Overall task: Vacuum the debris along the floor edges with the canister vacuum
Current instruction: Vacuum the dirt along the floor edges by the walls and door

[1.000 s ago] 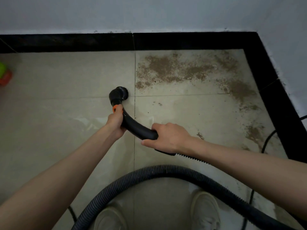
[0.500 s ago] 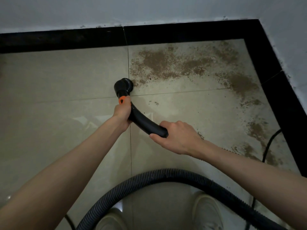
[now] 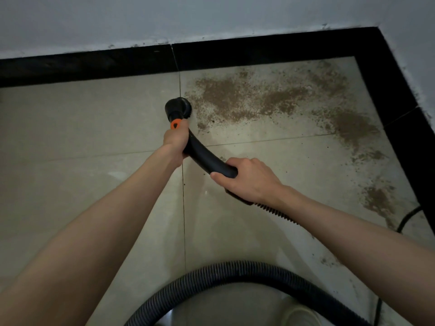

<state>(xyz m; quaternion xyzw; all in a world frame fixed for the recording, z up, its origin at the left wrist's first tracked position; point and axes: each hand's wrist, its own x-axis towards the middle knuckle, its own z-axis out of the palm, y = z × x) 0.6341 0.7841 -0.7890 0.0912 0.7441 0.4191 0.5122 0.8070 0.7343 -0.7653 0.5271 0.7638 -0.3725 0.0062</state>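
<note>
A black curved vacuum handle [image 3: 204, 158] ends in a round brush nozzle [image 3: 179, 108] with an orange collar, pressed to the beige tile floor. The nozzle touches the left rim of a wide brown debris patch [image 3: 254, 100] that spreads toward the corner and down the right edge. My left hand [image 3: 176, 140] is closed around the handle just behind the orange collar. My right hand [image 3: 247, 180] grips the handle's rear end, where the ribbed hose [image 3: 235, 271] leaves and loops across the floor near me.
A black skirting strip [image 3: 259, 52] runs along the back wall and turns down the right side at the corner. A thin black cable [image 3: 407, 217] lies at the right edge. One white shoe [image 3: 299, 314] shows at the bottom.
The nozzle has moved forward and to the right, from the bare tile to the edge of the debris patch. Both hands kept their grip and followed it.
</note>
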